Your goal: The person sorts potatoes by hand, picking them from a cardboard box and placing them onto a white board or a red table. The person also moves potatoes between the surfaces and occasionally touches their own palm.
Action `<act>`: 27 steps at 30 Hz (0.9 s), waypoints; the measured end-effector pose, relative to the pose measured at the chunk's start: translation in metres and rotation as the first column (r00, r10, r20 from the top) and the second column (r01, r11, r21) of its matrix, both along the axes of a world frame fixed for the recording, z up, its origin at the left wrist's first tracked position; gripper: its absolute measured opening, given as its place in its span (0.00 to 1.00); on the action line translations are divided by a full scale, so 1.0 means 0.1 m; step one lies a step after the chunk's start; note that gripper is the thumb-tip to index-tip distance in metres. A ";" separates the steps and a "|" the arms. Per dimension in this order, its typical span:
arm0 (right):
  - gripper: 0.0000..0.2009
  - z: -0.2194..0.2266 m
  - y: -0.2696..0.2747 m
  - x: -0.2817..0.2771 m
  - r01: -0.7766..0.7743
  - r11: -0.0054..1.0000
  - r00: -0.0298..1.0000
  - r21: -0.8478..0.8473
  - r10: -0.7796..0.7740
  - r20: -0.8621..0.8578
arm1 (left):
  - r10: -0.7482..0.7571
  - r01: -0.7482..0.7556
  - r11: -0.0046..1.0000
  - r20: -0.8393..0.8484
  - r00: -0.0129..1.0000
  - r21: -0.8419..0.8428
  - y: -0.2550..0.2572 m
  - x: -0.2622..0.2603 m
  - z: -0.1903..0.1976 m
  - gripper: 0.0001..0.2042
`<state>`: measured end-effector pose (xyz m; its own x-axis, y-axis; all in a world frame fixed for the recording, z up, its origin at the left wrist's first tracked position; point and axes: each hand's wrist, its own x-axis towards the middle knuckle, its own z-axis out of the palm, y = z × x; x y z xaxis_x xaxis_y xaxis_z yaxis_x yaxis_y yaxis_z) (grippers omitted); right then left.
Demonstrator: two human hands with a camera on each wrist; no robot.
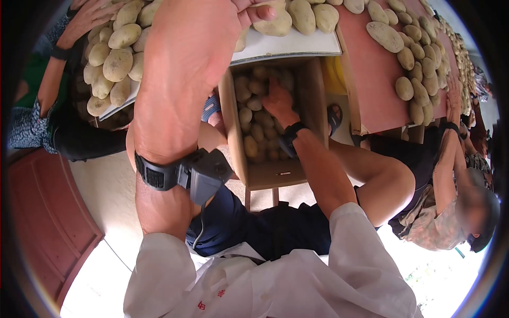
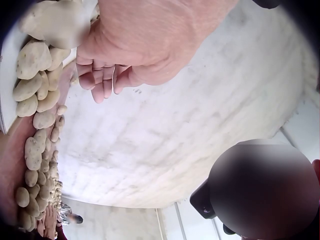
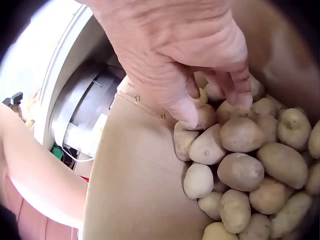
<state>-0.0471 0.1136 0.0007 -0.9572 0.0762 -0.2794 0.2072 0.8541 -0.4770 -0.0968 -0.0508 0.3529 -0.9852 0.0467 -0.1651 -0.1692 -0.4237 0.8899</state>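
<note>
White glare bleaches the head view's lower sides.

Potatoes [image 3: 240, 172] inside the box [image 3: 145, 185]

The head view's top edge crops the bare left hand [image 1: 212, 22]; oval tan potatoes [image 3: 241, 172] hide the brown cardboard box's [image 3: 140, 182] floor; blur covers 1 dark-capped person's [image 1: 436, 222] face.

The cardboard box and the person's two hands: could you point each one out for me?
Cardboard box [image 1: 265, 179]: head view, on its near end wall.
Right hand [image 3: 182, 47]: right wrist view, on the middle of the hand.
Left hand [image 2: 147, 42]: left wrist view, between wrist and fingers.
</note>
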 end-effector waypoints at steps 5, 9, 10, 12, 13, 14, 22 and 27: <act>0.36 0.19 -0.30 -0.25 0.143 0.990 0.988 0.023 -0.144 0.064 | -0.242 0.259 0.938 -0.101 0.965 0.232 -0.14 0.00 -0.16 0.12; 0.35 -0.12 -0.46 -0.38 0.211 0.972 0.976 0.105 -0.216 0.040 | -0.206 0.233 0.960 -0.168 0.964 0.158 -0.07 0.06 -0.16 0.13; 0.35 -0.18 -0.51 -0.41 0.241 0.956 0.970 0.169 -0.243 -0.006 | -0.267 0.321 0.937 -0.317 0.910 0.134 -0.09 0.02 -0.23 0.15; 0.32 -0.17 -0.61 -0.48 0.267 0.937 0.963 0.226 -0.257 -0.076 | -0.368 0.438 0.878 -0.309 0.877 0.196 -0.15 -0.09 -0.23 0.15; 0.31 -0.17 -0.63 -0.52 0.291 0.935 0.952 0.201 -0.304 0.035 | -0.301 0.332 0.934 -0.212 0.930 0.131 -0.10 -0.03 -0.22 0.15; 0.30 -0.17 -0.63 -0.53 0.318 0.932 0.927 0.177 -0.344 0.148 | -0.220 0.227 0.972 -0.118 0.968 0.052 -0.05 0.01 -0.20 0.15; 0.32 -0.29 -0.46 -0.55 0.308 0.951 0.944 0.009 -0.307 0.123 | -0.216 0.226 0.969 -0.106 0.971 0.098 -0.08 0.02 -0.22 0.14; 0.30 0.02 -0.30 -0.52 0.293 0.954 0.920 -0.061 -0.265 0.288 | -0.204 0.211 0.971 -0.076 0.976 0.111 -0.08 0.00 -0.24 0.13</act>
